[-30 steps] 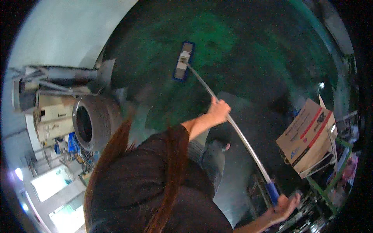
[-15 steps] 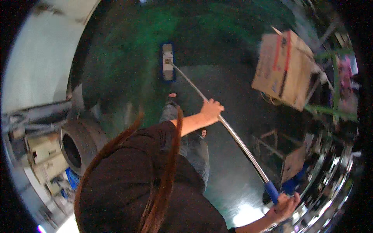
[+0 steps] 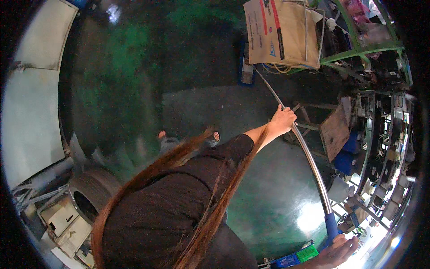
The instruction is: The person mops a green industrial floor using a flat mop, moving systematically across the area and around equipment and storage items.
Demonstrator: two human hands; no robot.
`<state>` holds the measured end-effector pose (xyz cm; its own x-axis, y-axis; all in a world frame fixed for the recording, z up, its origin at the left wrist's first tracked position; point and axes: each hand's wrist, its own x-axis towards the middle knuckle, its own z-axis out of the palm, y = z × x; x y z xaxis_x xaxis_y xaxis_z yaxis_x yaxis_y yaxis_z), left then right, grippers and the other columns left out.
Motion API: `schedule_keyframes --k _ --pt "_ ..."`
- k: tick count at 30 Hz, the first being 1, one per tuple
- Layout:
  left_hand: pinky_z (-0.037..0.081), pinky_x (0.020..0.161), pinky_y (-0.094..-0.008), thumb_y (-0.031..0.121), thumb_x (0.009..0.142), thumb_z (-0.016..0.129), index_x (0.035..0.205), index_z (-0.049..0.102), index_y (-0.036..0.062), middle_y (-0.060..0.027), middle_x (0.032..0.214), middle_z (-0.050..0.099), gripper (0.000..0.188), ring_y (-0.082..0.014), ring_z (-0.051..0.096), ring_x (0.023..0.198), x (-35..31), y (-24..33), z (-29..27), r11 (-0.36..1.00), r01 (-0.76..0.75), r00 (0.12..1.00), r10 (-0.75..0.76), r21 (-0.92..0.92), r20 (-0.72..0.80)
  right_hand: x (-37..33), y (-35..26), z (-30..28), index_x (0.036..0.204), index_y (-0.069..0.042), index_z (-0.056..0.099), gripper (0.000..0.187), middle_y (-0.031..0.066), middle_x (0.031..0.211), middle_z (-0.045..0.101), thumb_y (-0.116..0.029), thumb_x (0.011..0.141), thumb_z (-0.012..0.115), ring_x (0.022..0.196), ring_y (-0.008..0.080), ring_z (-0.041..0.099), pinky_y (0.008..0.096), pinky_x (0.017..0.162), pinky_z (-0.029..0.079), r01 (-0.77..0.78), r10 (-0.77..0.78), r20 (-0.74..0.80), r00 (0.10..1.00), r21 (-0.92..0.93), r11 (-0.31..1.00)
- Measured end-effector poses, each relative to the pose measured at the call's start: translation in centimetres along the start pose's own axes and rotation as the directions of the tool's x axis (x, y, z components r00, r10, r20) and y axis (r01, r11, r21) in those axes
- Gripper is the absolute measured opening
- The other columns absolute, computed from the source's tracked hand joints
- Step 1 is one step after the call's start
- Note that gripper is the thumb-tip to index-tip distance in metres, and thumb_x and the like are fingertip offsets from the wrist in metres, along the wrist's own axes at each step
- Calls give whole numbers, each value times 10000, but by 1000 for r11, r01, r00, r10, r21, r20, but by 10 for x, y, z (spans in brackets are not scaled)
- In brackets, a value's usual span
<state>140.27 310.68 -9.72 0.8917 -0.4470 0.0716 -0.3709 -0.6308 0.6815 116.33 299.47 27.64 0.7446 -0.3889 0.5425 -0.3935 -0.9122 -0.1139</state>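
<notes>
My left hand (image 3: 283,120) is closed round the metal pole of a flat mop, about midway along it. At the pole's near end, my right hand (image 3: 338,252) holds the blue grip, its fingers partly stretched past the end. The steel pole (image 3: 309,157) slants from lower right up to the far middle. Its blue-edged, grey mop head (image 3: 246,74) lies on the dark green floor, partly hidden by a large cardboard box (image 3: 286,38).
A green metal rack (image 3: 363,51) stands behind the box. Nearer, a wooden-topped stool or frame (image 3: 333,130) sits at right beside cluttered shelves (image 3: 385,157). Tyres (image 3: 96,190) and cartons (image 3: 65,219) stand at left, near a pale wall panel (image 3: 36,116).
The mop head has moved right, from bare floor to partly behind the box. My left hand has swung right with the pole. The view has turned too.
</notes>
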Motion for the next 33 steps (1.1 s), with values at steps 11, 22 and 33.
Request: schedule_keyframes --k 11,22,33 --pt "312 955 -581 240 692 636 867 684 74 -112 865 641 246 -284 568 938 -192 24 -80 994 89 994 -84 -66 72 -67 -88 -45 1010 5 577 387 156 1034 593 -349 857 543 808 272 579 374 669 481 80 -129 26 991 661 746" --pt "195 949 -731 292 642 690 824 677 122 -61 791 636 249 -264 557 965 -447 -76 -176 801 596 800 -599 -63 -39 -108 -184 -22 987 41 566 484 176 1078 580 -426 897 482 701 237 564 338 567 461 -284 -470 436 767 889 360" --pt "205 944 -738 166 692 644 775 694 135 -11 740 615 102 -223 569 879 -741 -312 -240 440 877 479 -829 191 -288 -341 -357 50 1139 6 559 349 174 1259 474 -218 881 491 495 120 320 295 452 306 -603 -240 849 471 509 614"
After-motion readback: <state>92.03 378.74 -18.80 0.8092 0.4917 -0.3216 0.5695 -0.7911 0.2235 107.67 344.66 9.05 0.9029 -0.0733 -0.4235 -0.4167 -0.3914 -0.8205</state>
